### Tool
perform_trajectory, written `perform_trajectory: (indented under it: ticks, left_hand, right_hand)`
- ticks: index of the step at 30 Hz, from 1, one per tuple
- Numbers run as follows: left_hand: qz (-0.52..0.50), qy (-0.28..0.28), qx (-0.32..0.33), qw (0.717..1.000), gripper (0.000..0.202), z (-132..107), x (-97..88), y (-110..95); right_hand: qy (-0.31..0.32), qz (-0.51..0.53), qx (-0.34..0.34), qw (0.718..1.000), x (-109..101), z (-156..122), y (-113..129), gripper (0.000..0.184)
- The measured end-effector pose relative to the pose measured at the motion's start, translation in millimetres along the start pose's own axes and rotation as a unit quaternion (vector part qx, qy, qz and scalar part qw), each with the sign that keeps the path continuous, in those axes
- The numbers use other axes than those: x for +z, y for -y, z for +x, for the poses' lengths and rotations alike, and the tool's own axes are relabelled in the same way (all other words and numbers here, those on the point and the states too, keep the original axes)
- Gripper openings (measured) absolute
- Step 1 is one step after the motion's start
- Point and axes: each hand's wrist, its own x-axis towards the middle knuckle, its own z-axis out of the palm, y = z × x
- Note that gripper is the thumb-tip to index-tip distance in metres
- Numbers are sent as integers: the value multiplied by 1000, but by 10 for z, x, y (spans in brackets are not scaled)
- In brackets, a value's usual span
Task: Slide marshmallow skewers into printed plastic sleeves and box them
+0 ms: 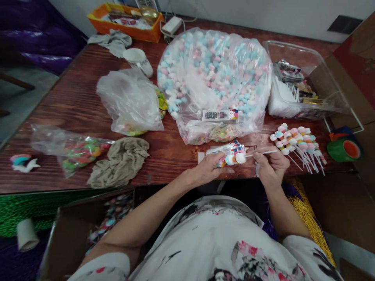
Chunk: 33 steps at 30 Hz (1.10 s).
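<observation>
Near the table's front edge, my left hand [208,168] is closed around a printed wrapper at the candy end of a marshmallow skewer [236,158]. White and orange pieces show at the wrapper's mouth. Its white stick [262,153] runs to the right, pinched between the thumb and fingers of my right hand [272,166]. Just behind my left hand lies a stack of printed wrappers [225,148]. To the right of my right hand is a pile of marshmallow skewers [300,142], with their sticks pointing towards me.
A big clear bag of pastel marshmallows [213,70] fills the table's middle. Left of it are a plastic bag [130,101], a bag of colourful candies [82,156], a brown cloth [121,160] and a mug [138,62]. Green tape [340,150] and a clear bin [307,101] stand right.
</observation>
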Motion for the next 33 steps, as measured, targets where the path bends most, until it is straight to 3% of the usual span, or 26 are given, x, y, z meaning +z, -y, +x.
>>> perform_trajectory:
  ticks: [3, 6, 11, 13, 17, 20, 25, 29, 31, 33]
  left_hand:
    - [8, -13, -33, 999, 47, -59, 2, -10]
    - [62, -21, -58, 996, 52, -134, 0, -38]
    - [123, -39, -63, 990, 42, -241, -1, -85]
    - [84, -60, -71, 992, 44, -257, -5, -111]
    - [-97, -91, -94, 987, 57, -260, -17, -186]
    - [-171, -35, -104, 979, 56, -271, -38, -232]
    - [-117, 103, -123, 980, 40, -294, -96, -222]
    - [-183, 112, -121, 969, 38, -339, -102, -303]
    - [-239, 109, -124, 957, 39, -397, -63, -399]
    - [-266, 149, -179, 935, 42, -440, -3, -440]
  right_hand:
    - [52, -17, 39, 998, 65, 62, -20, 7]
    - [38, 13, 77, 996, 118, 168, -77, 12]
    - [28, 35, 94, 995, 178, 299, -122, 16]
    - [38, 41, 98, 994, 193, 290, -100, 17]
    - [99, 80, 85, 988, 200, 207, -15, 14]
    - [155, 108, 57, 980, 183, 172, 30, 7]
    - [198, 99, 62, 973, 113, 229, 20, 12]
    - [235, 42, 72, 968, 105, 239, 181, 9]
    - [209, -30, 60, 976, 117, 209, 328, 5]
    - [234, -1, 46, 971, 117, 195, 394, 6]
